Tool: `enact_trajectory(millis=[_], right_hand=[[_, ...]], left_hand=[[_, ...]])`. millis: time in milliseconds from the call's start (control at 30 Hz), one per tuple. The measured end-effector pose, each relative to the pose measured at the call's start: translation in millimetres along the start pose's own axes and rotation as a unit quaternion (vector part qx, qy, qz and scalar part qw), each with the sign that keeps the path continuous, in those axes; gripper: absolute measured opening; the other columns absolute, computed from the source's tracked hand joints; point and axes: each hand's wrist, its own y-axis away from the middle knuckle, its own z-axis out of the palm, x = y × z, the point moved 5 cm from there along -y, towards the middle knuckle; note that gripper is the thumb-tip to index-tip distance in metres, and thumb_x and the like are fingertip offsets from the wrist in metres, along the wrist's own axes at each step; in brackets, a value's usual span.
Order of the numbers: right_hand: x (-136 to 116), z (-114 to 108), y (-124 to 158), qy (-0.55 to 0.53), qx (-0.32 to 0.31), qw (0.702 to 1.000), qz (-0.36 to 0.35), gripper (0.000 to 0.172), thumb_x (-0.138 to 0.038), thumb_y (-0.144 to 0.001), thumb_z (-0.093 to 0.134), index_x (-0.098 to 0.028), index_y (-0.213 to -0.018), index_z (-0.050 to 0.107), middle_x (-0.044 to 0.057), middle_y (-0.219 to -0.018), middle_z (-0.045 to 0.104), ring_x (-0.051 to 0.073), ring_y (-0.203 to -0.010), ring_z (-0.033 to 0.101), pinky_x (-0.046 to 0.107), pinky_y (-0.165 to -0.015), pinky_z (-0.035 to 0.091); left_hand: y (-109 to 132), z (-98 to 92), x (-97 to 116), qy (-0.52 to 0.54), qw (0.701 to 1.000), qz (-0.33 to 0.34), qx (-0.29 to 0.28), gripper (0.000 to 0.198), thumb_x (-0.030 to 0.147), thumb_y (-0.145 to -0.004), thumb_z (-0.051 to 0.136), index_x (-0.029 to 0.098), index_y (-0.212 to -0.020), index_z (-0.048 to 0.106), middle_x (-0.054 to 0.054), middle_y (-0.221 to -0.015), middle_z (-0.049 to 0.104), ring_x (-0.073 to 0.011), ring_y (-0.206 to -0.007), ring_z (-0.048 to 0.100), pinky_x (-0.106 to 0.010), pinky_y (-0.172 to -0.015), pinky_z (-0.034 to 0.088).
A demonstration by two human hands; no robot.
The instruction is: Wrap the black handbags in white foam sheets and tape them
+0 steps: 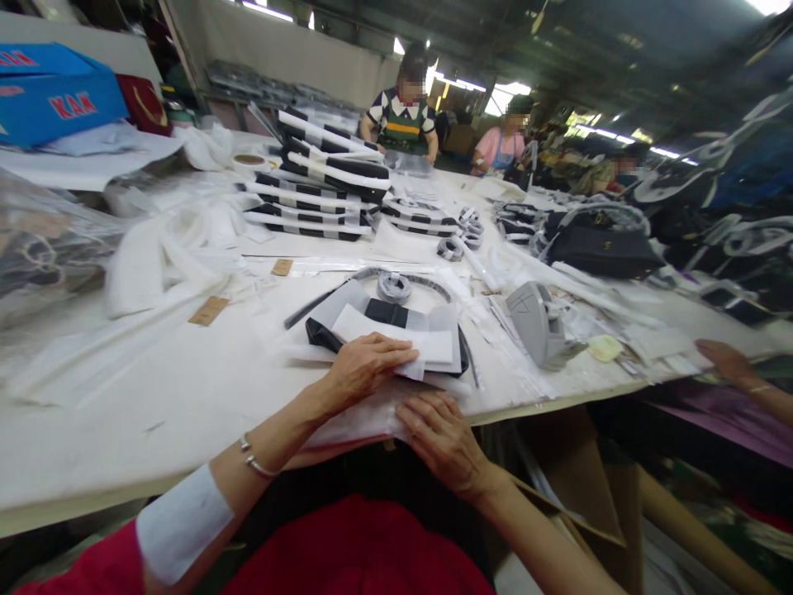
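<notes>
A black bag [323, 334], partly covered in white sheets, lies in front of me on the table. A coiled, plastic-wrapped strap [394, 287] sits just behind it, and a long black strap [319, 299] curves around its back. My left hand [372, 364] lies with its fingers extended across a white foam piece [427, 340] on the bag; its thumb is hidden. Nearer to me, my right hand [443, 438] rests at the table's front edge, fingers stretched over a thin white sheet [365, 420], with nothing visibly held.
Stacked black bags [310, 219] wrapped in white strips stand behind. A grey tape dispenser [534, 322] stands to the right. Brown tags [209, 311] and white foam lengths [142, 256] lie left. A co-worker's hand [724, 360] is at the right edge; other people work beyond.
</notes>
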Motion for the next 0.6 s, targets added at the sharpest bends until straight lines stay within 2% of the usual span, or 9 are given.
enact_trajectory(millis=[167, 367, 500, 600], right_hand=[[7, 14, -1, -0.038, 0.039, 0.998, 0.015, 0.033, -0.014, -0.091, 0.054, -0.022, -0.121, 0.065, 0.008, -0.111, 0.072, 0.024, -0.104, 0.063, 0.043, -0.089, 0.053], [10, 10, -4, -0.095, 0.070, 0.992, 0.039, 0.019, -0.014, -0.090, 0.059, -0.023, -0.103, 0.070, 0.005, -0.099, 0.075, 0.022, -0.094, 0.067, 0.040, -0.082, 0.055], [0, 5, -9, -0.139, 0.086, 0.986, 0.039, 0.022, -0.010, -0.092, 0.053, -0.022, -0.100, 0.069, 0.004, -0.094, 0.076, 0.020, -0.095, 0.070, 0.041, -0.094, 0.054], [-11, 6, -1, -0.170, 0.098, 0.979, 0.062, 0.022, -0.011, -0.092, 0.053, -0.023, -0.102, 0.069, 0.003, -0.096, 0.076, 0.018, -0.095, 0.071, 0.040, -0.099, 0.054]], left_hand=[[2, 0.8, 1, -0.011, 1.000, 0.001, 0.010, 0.035, 0.022, -0.098, 0.050, 0.029, -0.131, 0.060, -0.001, -0.130, 0.066, -0.0152, -0.105, 0.062, -0.029, -0.092, 0.053], [2, 0.2, 3, -0.024, 1.000, 0.012, 0.014, 0.036, 0.025, -0.101, 0.045, 0.029, -0.134, 0.058, -0.002, -0.132, 0.065, -0.0159, -0.106, 0.061, -0.030, -0.091, 0.053], [1, 0.2, 3, -0.032, 0.999, 0.012, 0.017, 0.034, 0.028, -0.102, 0.044, 0.030, -0.133, 0.059, -0.001, -0.133, 0.065, -0.0159, -0.105, 0.061, -0.029, -0.089, 0.053], [1, 2.8, 1, -0.030, 0.999, 0.009, 0.018, 0.033, 0.030, -0.101, 0.046, 0.030, -0.132, 0.059, 0.000, -0.131, 0.066, -0.0148, -0.104, 0.061, -0.028, -0.089, 0.053]])
